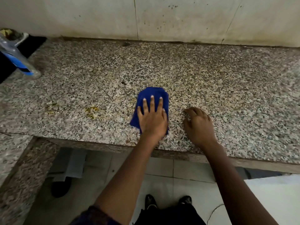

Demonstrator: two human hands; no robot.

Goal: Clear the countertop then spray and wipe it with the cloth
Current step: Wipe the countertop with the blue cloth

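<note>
Head view: wiping stage is judged underway. Blue cloth [151, 101] is pressed flat on the granite countertop [227, 82] under the left hand [152, 118], fingers straight. Right hand [198, 125] rests beside it, loosely curled, holding nothing. Yellow stains [91, 110] left of the cloth are not yet wiped.

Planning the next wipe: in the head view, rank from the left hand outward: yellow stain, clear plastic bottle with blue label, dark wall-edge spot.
From the left hand:
1. Yellow stain, left, close by.
2. Dark wall-edge spot, ahead, at the back.
3. Clear plastic bottle with blue label, far left.
</note>
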